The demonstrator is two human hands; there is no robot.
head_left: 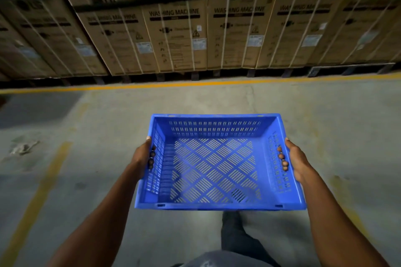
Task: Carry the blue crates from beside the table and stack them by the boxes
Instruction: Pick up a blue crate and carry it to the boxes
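Blue crate (217, 165) is empty, held level at about waist height over the concrete floor (217, 97), centred in front of the person w/ the open top up, prob. so it goes straight down flat on whatever it's set on. Left hand (142, 159) grips the left short wall, right hand (295, 161) the right one; both w/ fingers curled in thru the handle slots and thumbs along the rim, so the load is balanced side to side. Arms reach fwd, slightly bent, roughly symmetric. Washing machine boxes (173, 28) stand ahead past the yellow floor line (152, 85), well apart from the crate, so the carry looks unfinished. No stack of crates in view.
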